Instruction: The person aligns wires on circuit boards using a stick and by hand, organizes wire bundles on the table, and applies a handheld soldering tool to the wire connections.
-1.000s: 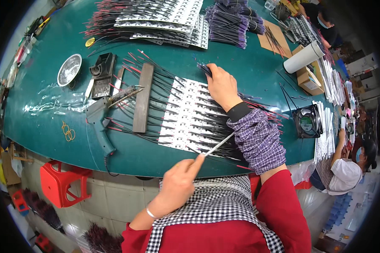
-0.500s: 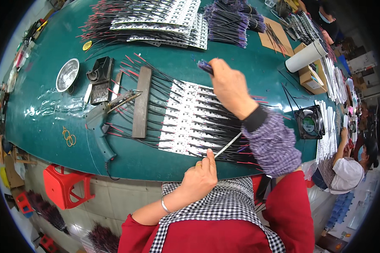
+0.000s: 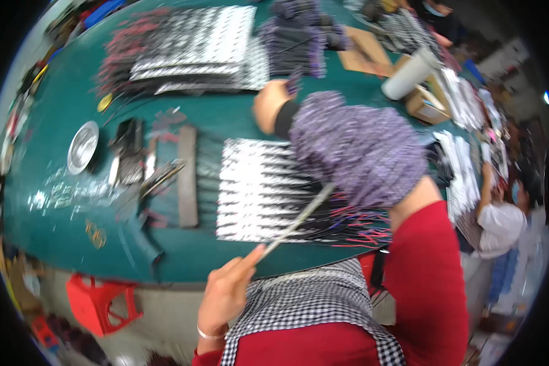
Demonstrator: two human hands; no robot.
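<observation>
My left hand (image 3: 224, 291) is at the table's front edge, fingers closed on the near end of a thin pale stick (image 3: 300, 218). The stick slants up and right over a white board panel (image 3: 241, 195) and its rows of black wires (image 3: 348, 229). My right hand (image 3: 271, 107), blurred, is beyond the panel's far edge, closed on a dark purple bundle (image 3: 294, 83), seemingly wires. My purple-sleeved forearm covers the panel's right part. A grey bar (image 3: 188, 177) lies across wires left of the panel. Beside it rests a soldering gun (image 3: 144, 239).
Stacked wired boards (image 3: 195, 49) and purple wire bundles (image 3: 293, 46) lie at the back. A metal bowl (image 3: 83, 147), a black holder (image 3: 128, 149) and rubber bands (image 3: 95, 234) are left. A white cylinder (image 3: 409, 73) stands back right. A red stool (image 3: 104, 305) is below left; co-workers sit right.
My right hand has moved left with the purple bundle, toward the back stack. My left hand has drawn back left and nearer me, and more of the stick shows. The view has shifted.
</observation>
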